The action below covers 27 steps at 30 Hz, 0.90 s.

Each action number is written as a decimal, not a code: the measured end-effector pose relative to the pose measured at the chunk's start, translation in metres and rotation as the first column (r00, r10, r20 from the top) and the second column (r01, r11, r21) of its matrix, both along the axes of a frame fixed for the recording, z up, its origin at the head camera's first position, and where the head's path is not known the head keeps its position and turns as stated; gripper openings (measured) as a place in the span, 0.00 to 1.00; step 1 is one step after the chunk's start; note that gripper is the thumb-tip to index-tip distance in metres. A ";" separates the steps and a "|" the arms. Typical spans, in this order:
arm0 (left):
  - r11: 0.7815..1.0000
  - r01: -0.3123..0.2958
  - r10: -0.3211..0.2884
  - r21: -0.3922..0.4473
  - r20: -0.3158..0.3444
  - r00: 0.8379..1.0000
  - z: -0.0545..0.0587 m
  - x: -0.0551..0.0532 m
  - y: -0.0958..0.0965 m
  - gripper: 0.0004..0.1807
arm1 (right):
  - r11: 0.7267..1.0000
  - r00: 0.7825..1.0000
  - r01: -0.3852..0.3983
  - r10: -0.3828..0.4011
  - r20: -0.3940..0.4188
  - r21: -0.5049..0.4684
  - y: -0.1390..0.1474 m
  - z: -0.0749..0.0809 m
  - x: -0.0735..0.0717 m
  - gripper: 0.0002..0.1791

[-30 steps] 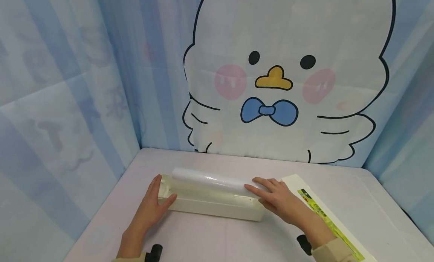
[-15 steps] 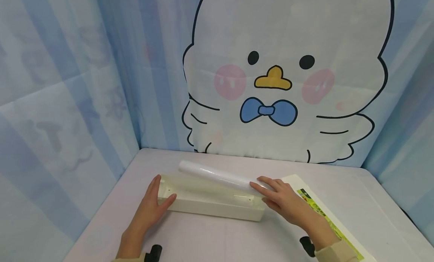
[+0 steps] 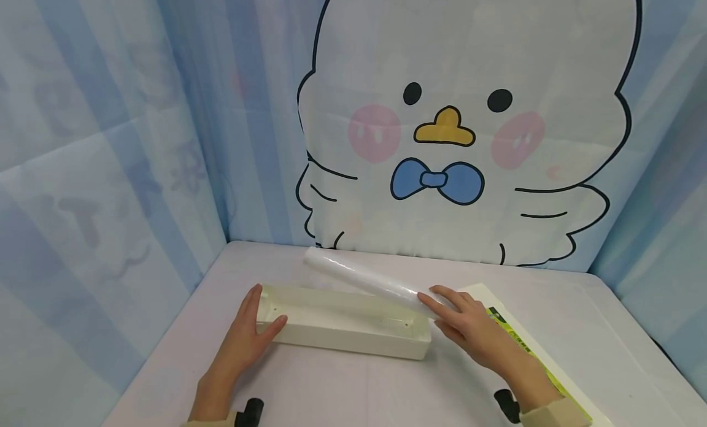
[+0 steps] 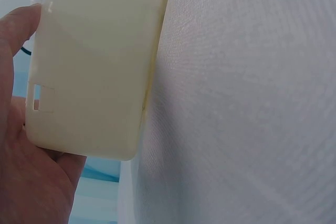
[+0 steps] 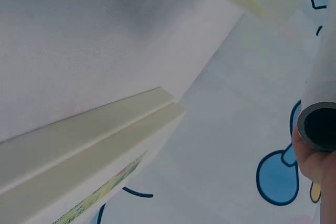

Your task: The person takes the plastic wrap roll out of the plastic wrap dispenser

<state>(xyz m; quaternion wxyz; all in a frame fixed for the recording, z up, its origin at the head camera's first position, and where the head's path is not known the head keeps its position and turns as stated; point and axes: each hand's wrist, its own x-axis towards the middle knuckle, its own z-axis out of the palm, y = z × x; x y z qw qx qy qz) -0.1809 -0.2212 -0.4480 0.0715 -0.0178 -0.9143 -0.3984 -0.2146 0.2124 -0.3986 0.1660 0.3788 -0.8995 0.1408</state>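
Observation:
My left hand (image 3: pixel 240 338) grips the left end of a cream, open-topped box (image 3: pixel 348 340), thumb on its near wall and fingers at the far corner. The left wrist view shows the box's end wall (image 4: pixel 94 66) with a small slot in it. A roll of clear plastic wrap (image 3: pixel 364 278) slants above the box's far side, its left end raised and farther back. My right hand (image 3: pixel 477 332) holds the roll near its right end. From the right wrist, the roll's hollow dark core (image 5: pixel 320 127) faces the camera, with the palm and fingers (image 5: pixel 312 163) behind it.
A long cream lid (image 3: pixel 574 387) with a yellow-green label (image 3: pixel 499 319) lies slanted on the right side, partly behind the right forearm. The white-covered table (image 3: pixel 342 396) ends at a cartoon-printed curtain (image 3: pixel 453 230) at the back, with blue curtains on both sides.
The roll has come up out of the box; its left end has swung up, back and to the right. My right hand has shifted slightly right with it, while the left hand and box stay put.

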 end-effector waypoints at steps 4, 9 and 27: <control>1.000 -0.001 0.001 -0.001 0.003 1.000 0.001 0.001 0.000 0.51 | 1.000 0.998 0.002 -0.003 -0.061 -0.011 0.003 -0.001 0.000 0.44; 1.000 -0.003 0.003 -0.005 0.011 1.000 0.000 0.001 0.000 0.52 | 0.999 0.988 -0.021 0.015 -0.152 -0.038 0.008 -0.002 -0.001 0.32; 1.000 -0.006 0.006 0.002 0.027 1.000 0.003 0.002 0.001 0.52 | 0.989 0.966 0.003 -0.041 -0.254 -0.146 0.016 -0.009 0.005 0.29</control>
